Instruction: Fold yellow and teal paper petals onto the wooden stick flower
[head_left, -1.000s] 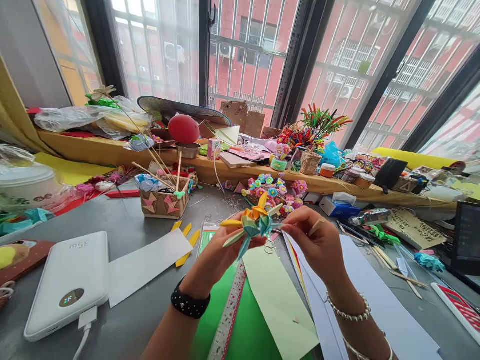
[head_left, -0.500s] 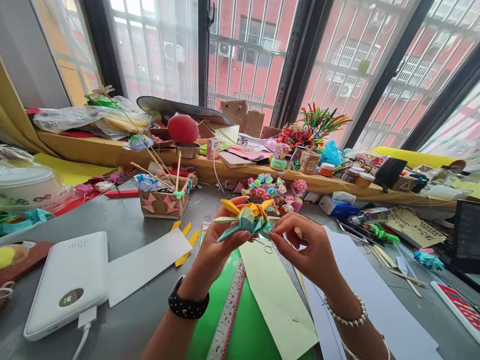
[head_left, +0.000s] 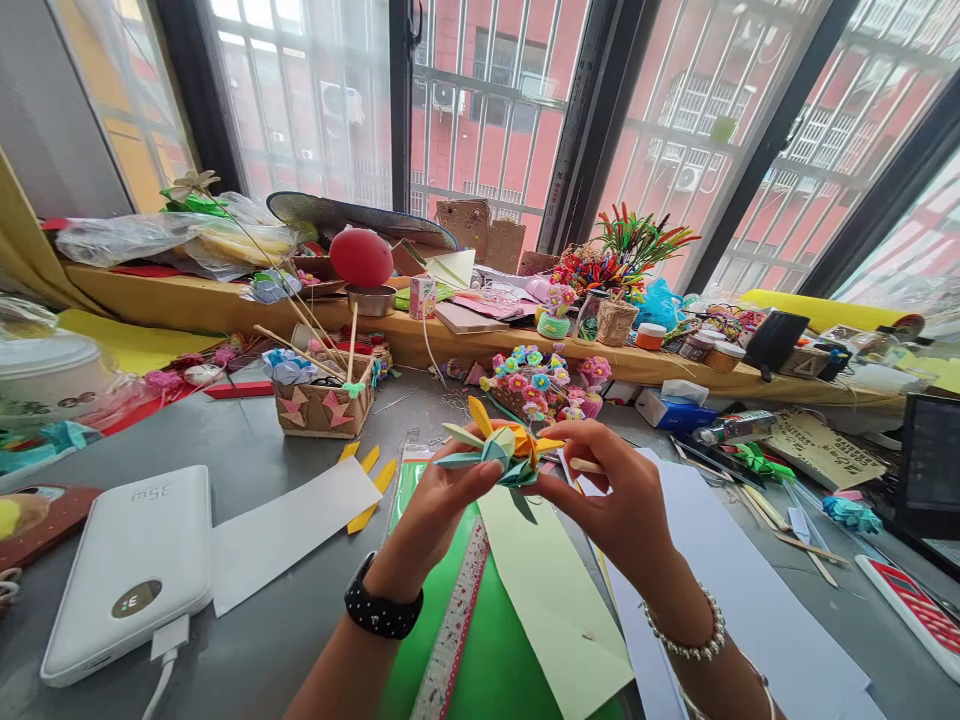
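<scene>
A folded paper flower [head_left: 499,445] with yellow, orange and teal petals hangs above the table in front of me. My left hand [head_left: 435,510] pinches it from below on the left. My right hand [head_left: 615,500] grips it from the right, fingers curled, and a thin wooden stick [head_left: 585,465] runs between those fingers. Under the hands lie a pale green paper strip [head_left: 555,600], a green sheet [head_left: 495,660] and a patterned ruler [head_left: 454,630].
A white power bank [head_left: 127,570] with its cable and a white paper [head_left: 289,530] lie left. A cardboard box of sticks [head_left: 322,400] stands behind. Paper flowers [head_left: 540,380], jars and craft clutter fill the yellow ledge [head_left: 187,300]. White sheets [head_left: 750,590] spread right.
Both hands have turned the paper flower: its petals now point up and left. The hands drew slightly closer together, and the view shifted a little.
</scene>
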